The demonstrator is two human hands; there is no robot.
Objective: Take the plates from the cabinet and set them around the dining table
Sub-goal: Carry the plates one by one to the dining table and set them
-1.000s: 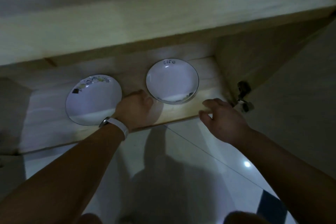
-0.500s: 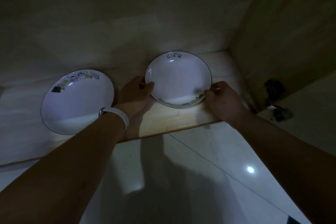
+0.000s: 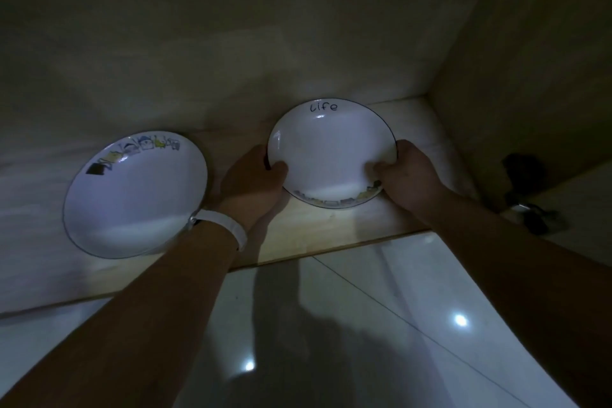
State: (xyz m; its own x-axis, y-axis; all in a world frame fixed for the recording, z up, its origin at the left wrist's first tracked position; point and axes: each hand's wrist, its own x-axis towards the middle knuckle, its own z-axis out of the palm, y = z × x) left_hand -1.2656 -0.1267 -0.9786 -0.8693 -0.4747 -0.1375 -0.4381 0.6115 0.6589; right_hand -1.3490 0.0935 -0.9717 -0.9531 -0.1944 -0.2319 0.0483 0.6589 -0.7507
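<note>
White plate (image 3: 331, 156) w/ "life" lettering sits on shelf (image 3: 334, 230) inside cabinet, approx 1 o'clock in view. L hand (image 3: 251, 184) grips rim at plate's 9 o'clock, thumb over lip. R hand (image 3: 412, 177) grips rim at 4 o'clock, thumb inside too. Two-sided hold prob. for level lift off shelf w/o tipping. 2nd plate (image 3: 132, 202) flat on shelf at 10 o'clock, untouched, just beside L wrist. Judgement: first pickup, nothing set out yet.

Plate (image 3: 331, 156) hides what's under it; hinge (image 3: 524, 173), prob., too dim.
</note>
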